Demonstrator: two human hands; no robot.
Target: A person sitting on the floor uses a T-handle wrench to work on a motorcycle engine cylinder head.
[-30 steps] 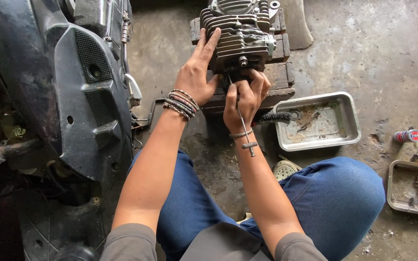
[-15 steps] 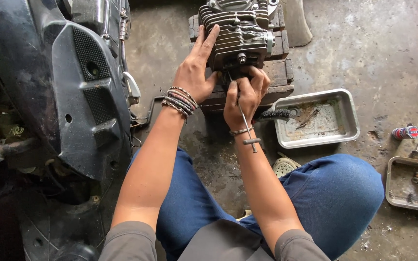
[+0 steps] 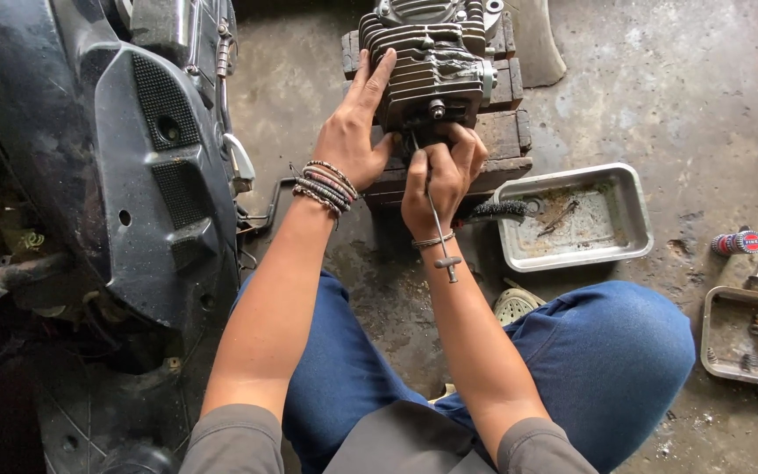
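Black plastic scooter bodywork [image 3: 133, 175] fills nine o'clock, cut off at the frame edge. The left hand [image 3: 353, 140] lies flat and spread on the grey finned metal engine cylinder [image 3: 427, 61] at twelve o'clock; the right hand [image 3: 440, 175] grips a thin metal T-handled tool [image 3: 436, 224] — tip hidden. The steel tray [image 3: 629, 241] at three o'clock holds grime.

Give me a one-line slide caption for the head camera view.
Left hand steadies a finned engine cylinder on wooden blocks while right hand works a T-handle tool.
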